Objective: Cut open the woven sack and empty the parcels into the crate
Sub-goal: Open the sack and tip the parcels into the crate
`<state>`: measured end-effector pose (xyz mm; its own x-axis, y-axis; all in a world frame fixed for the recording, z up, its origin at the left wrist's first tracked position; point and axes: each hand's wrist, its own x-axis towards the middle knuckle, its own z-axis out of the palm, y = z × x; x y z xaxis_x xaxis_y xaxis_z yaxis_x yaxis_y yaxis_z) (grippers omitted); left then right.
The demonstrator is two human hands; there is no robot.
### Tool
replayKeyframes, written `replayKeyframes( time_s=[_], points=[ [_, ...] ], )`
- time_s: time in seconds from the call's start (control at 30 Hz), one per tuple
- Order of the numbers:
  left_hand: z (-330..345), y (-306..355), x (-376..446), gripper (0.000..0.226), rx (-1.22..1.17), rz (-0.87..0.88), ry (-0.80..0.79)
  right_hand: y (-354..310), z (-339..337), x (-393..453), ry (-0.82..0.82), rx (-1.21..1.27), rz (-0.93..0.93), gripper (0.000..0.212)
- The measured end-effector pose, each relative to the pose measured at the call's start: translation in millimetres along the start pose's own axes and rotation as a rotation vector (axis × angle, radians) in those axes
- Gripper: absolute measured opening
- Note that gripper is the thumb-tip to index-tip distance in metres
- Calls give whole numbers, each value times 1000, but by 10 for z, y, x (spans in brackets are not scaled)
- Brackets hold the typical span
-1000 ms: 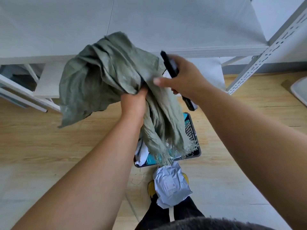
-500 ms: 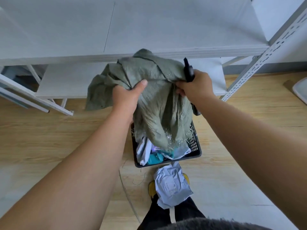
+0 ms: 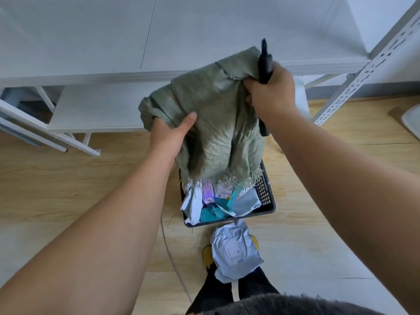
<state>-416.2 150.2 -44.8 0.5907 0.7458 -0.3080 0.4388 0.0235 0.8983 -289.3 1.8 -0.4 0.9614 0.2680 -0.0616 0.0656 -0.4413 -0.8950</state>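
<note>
Sack (image 3: 218, 123), bunched and flung aside a second ago, now hangs spread, frayed mouth down over crate (image 3: 268, 209) of parcels (image 3: 218, 205); left hand (image 3: 169, 135) clamps its edge, right hand (image 3: 270, 96) clenches corner plus knife (image 3: 264, 62); emptying looks nearly done, one parcel (image 3: 235, 251) on floor.

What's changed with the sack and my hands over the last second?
The sack went from bunched up at the left to spread between both hands over the crate. Right hand, still holding the cutter, took hold too. The fallen parcel stayed put.
</note>
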Motion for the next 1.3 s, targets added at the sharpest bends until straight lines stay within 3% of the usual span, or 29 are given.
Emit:
replayKeyframes(
  time_s=[0.1, 0.2, 0.23, 0.37, 0.43, 0.53, 0.63, 0.7, 0.8, 0.9, 1.03, 1.3],
  points=[
    [40, 8, -29, 68, 27, -14, -85, -43, 43, 13, -211, -205, -23, 13],
    [95, -35, -28, 61, 22, 7, -170, -190, 85, 49, -178, -141, -110, 7],
    [111, -49, -33, 58, 19, 32, -175, -221, 113, 55, -167, -89, -140, 14],
    [147, -113, -74, 82, 41, 85, -313, -194, 208, 8, -400, -360, -97, 19],
    [161, -189, -114, 68, 46, 108, -351, -244, 209, 1, -422, -364, -120, 15],
    [242, -272, -195, 48, 65, 153, -237, -303, 240, -77, -512, -201, -112, 18],
    [240, -305, -205, 34, -9, -5, 26, -231, 225, -140, -569, -81, -47, 17],
    [174, -366, -171, 36, -115, -115, 93, -88, 167, -119, -488, 54, 13, 19],
    [97, -428, -121, 32, -176, -172, 98, 278, 86, -68, -390, 20, 106, 32],
    [84, -445, -106, 18, -180, -235, 35, 720, 160, -131, -500, -171, 208, 37],
    [55, -543, -76, 14, -219, -259, 9, 1210, 366, -266, -528, -157, 342, 43],
    [109, -591, 192, 55, -331, -312, 16, 1476, 669, -318, -587, -60, 312, 40]
  ],
)
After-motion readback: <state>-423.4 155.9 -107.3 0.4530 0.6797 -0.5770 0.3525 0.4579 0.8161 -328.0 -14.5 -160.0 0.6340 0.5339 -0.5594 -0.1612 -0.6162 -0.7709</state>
